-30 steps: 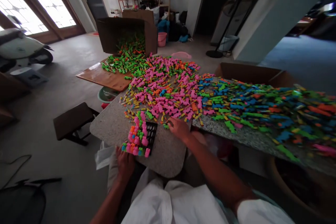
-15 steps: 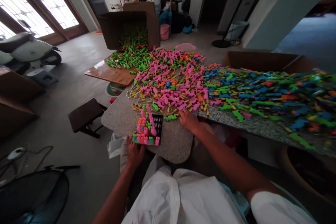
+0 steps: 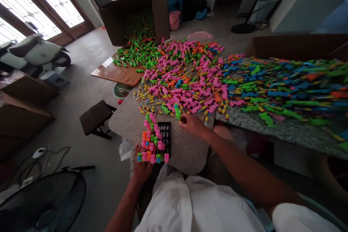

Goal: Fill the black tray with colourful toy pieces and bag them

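A black slotted rack (image 3: 166,136) lies near the table's front edge, its left part and front row filled with pink, green, orange and blue pieces (image 3: 152,145). At the rack's left front corner is my left hand (image 3: 143,165), its fingers against the rack's side and partly hidden by the pieces. My right hand (image 3: 190,123), to the right of the rack, pinches a green animal-shaped piece (image 3: 177,111) raised upright. Behind it spreads a pile of mostly pink pieces (image 3: 194,96) with yellow ends.
Blue and green pieces (image 3: 285,94) cover the granite surface on the right. A cardboard box (image 3: 161,18) spills green pieces onto a brown board (image 3: 116,74). On the floor at left stand a dark stool (image 3: 96,116) and a fan (image 3: 46,206).
My right hand has picked up the green piece from the pile's front edge and moved it a little left, toward the rack. The camera view has shifted slightly.
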